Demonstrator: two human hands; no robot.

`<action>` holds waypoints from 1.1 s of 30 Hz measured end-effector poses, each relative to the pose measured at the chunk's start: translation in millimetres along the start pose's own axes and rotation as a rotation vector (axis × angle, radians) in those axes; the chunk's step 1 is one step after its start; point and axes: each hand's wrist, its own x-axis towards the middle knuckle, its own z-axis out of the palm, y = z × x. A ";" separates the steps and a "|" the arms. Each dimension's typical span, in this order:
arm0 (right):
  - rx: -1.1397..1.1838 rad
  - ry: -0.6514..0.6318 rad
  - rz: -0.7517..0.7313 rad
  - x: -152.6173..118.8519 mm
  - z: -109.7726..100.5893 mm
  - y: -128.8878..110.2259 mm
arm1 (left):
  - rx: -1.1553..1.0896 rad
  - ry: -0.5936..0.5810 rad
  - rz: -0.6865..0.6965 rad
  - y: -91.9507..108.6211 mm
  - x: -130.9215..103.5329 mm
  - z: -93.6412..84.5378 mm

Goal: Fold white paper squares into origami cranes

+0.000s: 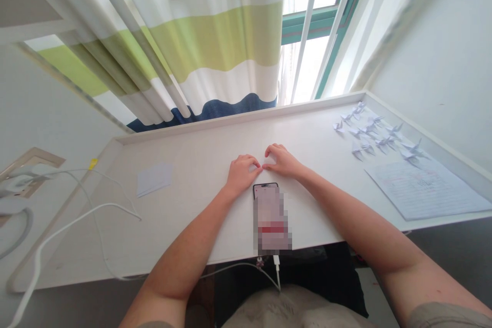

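My left hand (242, 174) and my right hand (283, 161) rest on the white desk, thumb tips meeting. Both hands have curled fingers; whatever white thing may lie between the fingertips blends into the desktop, and I cannot make it out. Just below my hands lies a phone (271, 215), its screen partly blurred, with a white cable (277, 264) plugged into its lower end. To the left is a small stack of white paper sheets (154, 179). Several folded white paper cranes (374, 130) stand at the far right.
A sheet with lined writing (426, 187) lies at the right of the desk (200, 215). White cords (92, 210) run from a wall socket (31, 174) over the desk's left side. A raised rim (238, 117) borders the back, below a striped curtain (223, 41) and a window.
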 end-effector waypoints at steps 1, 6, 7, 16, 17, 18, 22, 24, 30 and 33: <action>-0.001 0.011 0.013 -0.1 -1.3 1.8 | 0.001 0.001 -0.004 -0.1 -0.2 0.5; 0.089 -0.055 -0.017 -0.2 -9.4 9.7 | 0.050 0.106 -0.062 -5.4 -1.1 3.6; 0.091 -0.068 -0.020 -0.3 -10.2 9.7 | 0.075 0.117 -0.077 -6.8 -1.2 3.8; 0.154 -0.102 0.037 -2.0 -13.6 -1.6 | 0.086 0.099 -0.057 -13.9 0.4 2.8; 0.212 -0.110 0.058 -2.1 -14.2 -2.7 | 0.052 0.101 -0.054 -14.9 1.1 3.4; 0.277 -0.116 0.082 -2.3 -14.6 -3.9 | 0.012 0.101 -0.054 -15.9 1.8 4.1; 0.550 -0.115 0.165 -4.0 -14.0 -10.7 | -0.220 0.112 -0.065 -19.0 3.1 4.4; 0.665 -0.097 0.184 -4.8 -13.1 -14.6 | -0.409 0.077 -0.084 -18.5 2.5 2.4; 0.802 -0.027 0.173 -4.6 -12.4 -22.7 | -0.892 -0.075 -0.121 -7.8 -0.4 -1.6; 0.812 -0.052 0.174 -5.0 -13.8 -24.9 | -0.917 -0.047 -0.108 -3.2 -1.1 -1.2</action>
